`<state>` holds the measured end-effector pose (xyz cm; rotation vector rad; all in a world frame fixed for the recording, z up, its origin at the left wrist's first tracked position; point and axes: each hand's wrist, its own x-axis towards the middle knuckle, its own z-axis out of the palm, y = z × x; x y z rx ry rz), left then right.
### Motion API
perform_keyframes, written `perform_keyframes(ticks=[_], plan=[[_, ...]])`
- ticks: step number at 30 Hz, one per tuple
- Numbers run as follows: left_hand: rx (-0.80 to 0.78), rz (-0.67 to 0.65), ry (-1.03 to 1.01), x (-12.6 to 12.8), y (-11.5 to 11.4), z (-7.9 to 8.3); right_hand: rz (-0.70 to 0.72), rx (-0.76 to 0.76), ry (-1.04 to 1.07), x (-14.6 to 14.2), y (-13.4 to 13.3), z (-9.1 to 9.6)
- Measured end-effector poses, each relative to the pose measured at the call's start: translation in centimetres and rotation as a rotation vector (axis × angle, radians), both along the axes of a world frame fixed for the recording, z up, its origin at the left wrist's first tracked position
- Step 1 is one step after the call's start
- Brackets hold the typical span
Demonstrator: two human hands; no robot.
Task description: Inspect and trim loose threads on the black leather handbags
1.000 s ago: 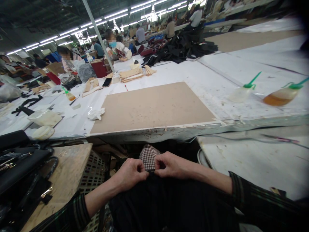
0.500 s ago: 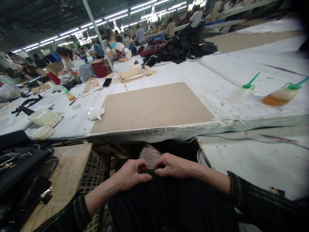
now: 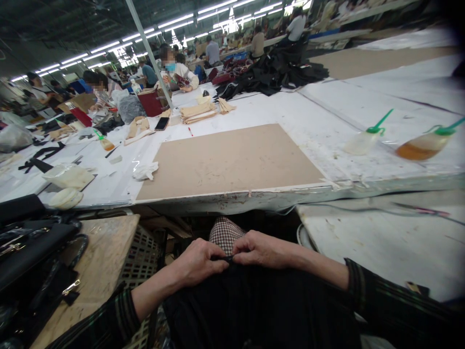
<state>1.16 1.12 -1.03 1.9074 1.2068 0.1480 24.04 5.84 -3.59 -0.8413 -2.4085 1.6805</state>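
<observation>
Low in the head view, my left hand [image 3: 199, 261] and my right hand [image 3: 257, 249] meet over my lap, almost touching. Both pinch the upper edge of a black cloth [image 3: 261, 305] between thumb and fingers. The cloth spreads from there down over my lap; whether it is an apron or a loose piece, I cannot tell. Beyond the fingertips, a brown-and-white checked fabric [image 3: 225, 234] covers what looks like my knee, under the table edge.
A brown board [image 3: 232, 160] lies on the white table ahead. Squeeze bottles with green spouts [image 3: 417, 148] rest at right. Black bags [image 3: 32, 252] lie on a wooden board [image 3: 105, 247] at left, above a plastic crate [image 3: 140, 257]. Co-workers [image 3: 178, 70] sit across the table.
My left hand's fingers have drawn slightly closer together at the cloth's edge. My right hand keeps its pinch, almost unmoved. At far left a person in the background has shifted.
</observation>
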Motion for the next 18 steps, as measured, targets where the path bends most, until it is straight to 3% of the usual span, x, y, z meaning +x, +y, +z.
perform_keyframes(ticks=[9,18], plan=[[0.089,-0.017,0.018,0.6,0.2,-0.5,0.03,-0.039,0.027,0.2,0.1,0.0],[-0.331,0.155,-0.197,0.0,0.2,0.0,0.121,-0.234,-0.005,2.9,0.3,0.9]])
